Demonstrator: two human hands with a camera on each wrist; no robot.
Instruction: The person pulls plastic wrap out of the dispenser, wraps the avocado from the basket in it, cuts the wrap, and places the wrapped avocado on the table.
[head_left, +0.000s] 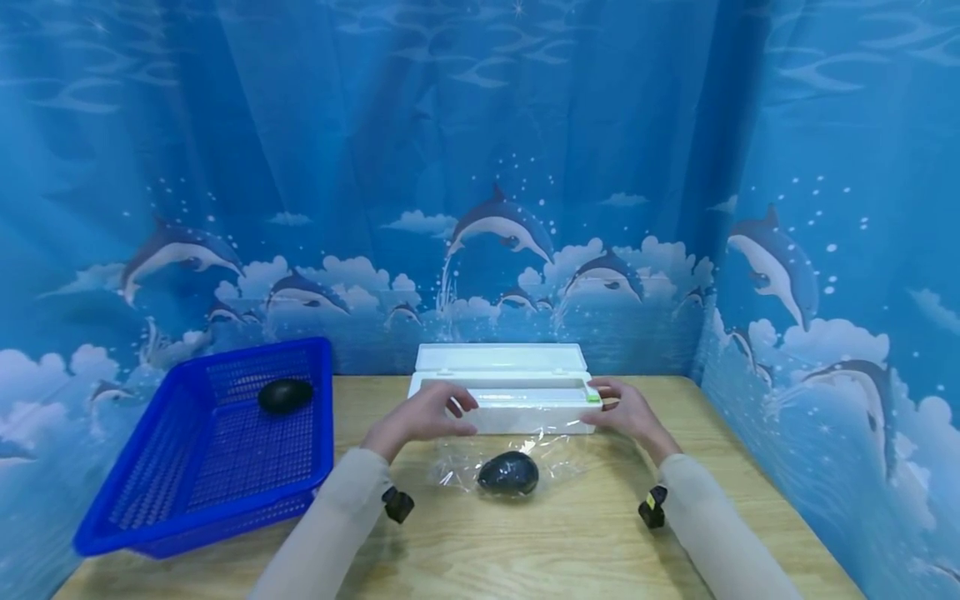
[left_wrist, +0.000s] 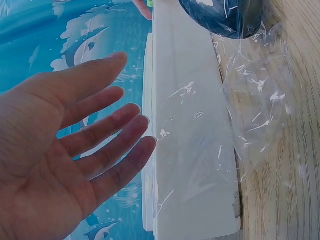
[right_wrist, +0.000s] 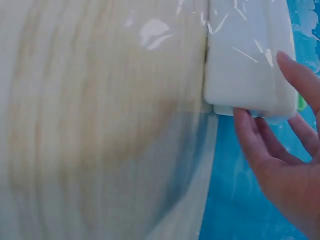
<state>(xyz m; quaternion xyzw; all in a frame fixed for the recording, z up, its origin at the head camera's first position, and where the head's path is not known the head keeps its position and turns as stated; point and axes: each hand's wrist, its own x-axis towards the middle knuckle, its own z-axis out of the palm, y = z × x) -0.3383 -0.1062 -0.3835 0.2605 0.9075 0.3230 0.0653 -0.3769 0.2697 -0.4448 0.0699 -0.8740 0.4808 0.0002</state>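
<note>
A long white cling film box (head_left: 525, 419), its lid (head_left: 501, 358) raised at the back, lies across the table. Clear film (head_left: 551, 458) spreads from its front over a dark, glossy, egg-shaped fruit (head_left: 510, 473) that looks like an avocado. My right hand (head_left: 626, 410) grips the box's right end, near a small green slider (head_left: 593, 397). Toward the box's left end hovers my left hand (head_left: 427, 414), its fingers apart and holding nothing. In the left wrist view, the left fingertips (left_wrist: 145, 142) are close to the box's edge; whether they touch it I cannot tell.
A blue plastic basket (head_left: 324, 417) stands on the left side of the wooden table (head_left: 600, 533). Inside it lies a second dark fruit (head_left: 285, 395). A blue dolphin-print curtain (head_left: 637, 167) hangs behind the table and along its right side.
</note>
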